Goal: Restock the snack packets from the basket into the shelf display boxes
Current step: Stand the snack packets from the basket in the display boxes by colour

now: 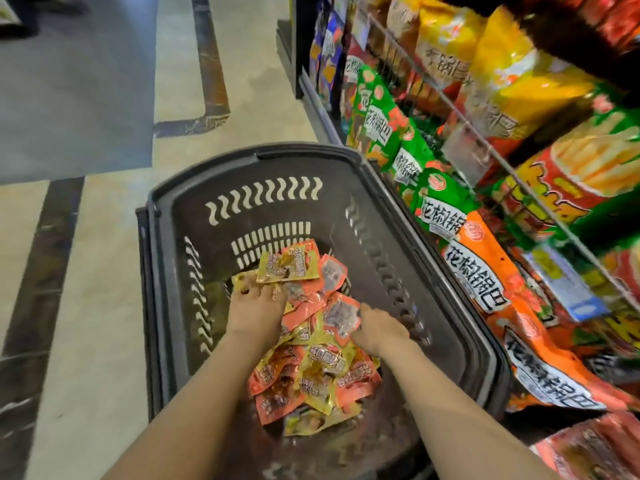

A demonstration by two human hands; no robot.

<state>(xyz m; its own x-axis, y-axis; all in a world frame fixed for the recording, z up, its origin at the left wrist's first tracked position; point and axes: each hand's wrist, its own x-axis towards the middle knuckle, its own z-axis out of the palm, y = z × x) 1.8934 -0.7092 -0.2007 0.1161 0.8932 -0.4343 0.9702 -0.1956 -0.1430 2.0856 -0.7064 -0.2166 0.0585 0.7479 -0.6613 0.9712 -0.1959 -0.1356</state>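
Observation:
A dark plastic basket [194, 237] stands on the floor beside the shelf. Inside lies a heap of several small red and yellow snack packets [311, 372]. Both my arms reach down into it. My left hand [254, 311] holds a bunch of yellow and red packets [287, 265] at the far end of the heap, its fingers hidden under them. My right hand [379, 329] pinches a red packet [341, 315] at the heap's right side. A display box with red packets [588, 452] shows at the bottom right corner.
The shelf [519, 188] runs along the right, with wire rails, price tags and hanging green, orange and yellow snack bags [481, 265] close to the basket's right rim. Tiled floor with dark stripes [104, 237] lies to the left.

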